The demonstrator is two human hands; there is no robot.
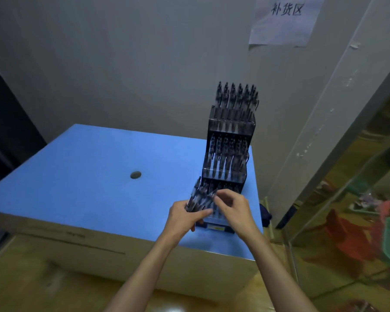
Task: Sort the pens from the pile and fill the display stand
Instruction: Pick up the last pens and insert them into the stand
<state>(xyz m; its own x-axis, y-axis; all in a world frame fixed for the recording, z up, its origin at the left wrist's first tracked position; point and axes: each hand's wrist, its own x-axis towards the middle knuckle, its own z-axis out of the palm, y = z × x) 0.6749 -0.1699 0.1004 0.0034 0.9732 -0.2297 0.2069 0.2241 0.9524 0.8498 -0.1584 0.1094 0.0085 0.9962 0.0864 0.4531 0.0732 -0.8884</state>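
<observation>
A tiered clear-plastic display stand (pixel 227 154) of slim dark pens sits on the matte blue worktop (pixel 88 165). The left hand (pixel 182 218) grips a fanned bundle of pens (pixel 198 199); the right hand (pixel 233 208) pinches one pen's tip.

Left hand (pixel 182 218) gripped a bundle of pens (pixel 197 199), right hand (pixel 233 208) pinched at the bundle's top, tiered display stand (pixel 229 154) just behind held upright pens, blue tabletop (pixel 88 176) beneath, paper sign (pixel 284 19) hung on wall.

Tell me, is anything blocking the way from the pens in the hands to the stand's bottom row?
Nothing visible. The left hand holds the pens right beside the stand; the right hand hovers over its lowest tier.
</observation>
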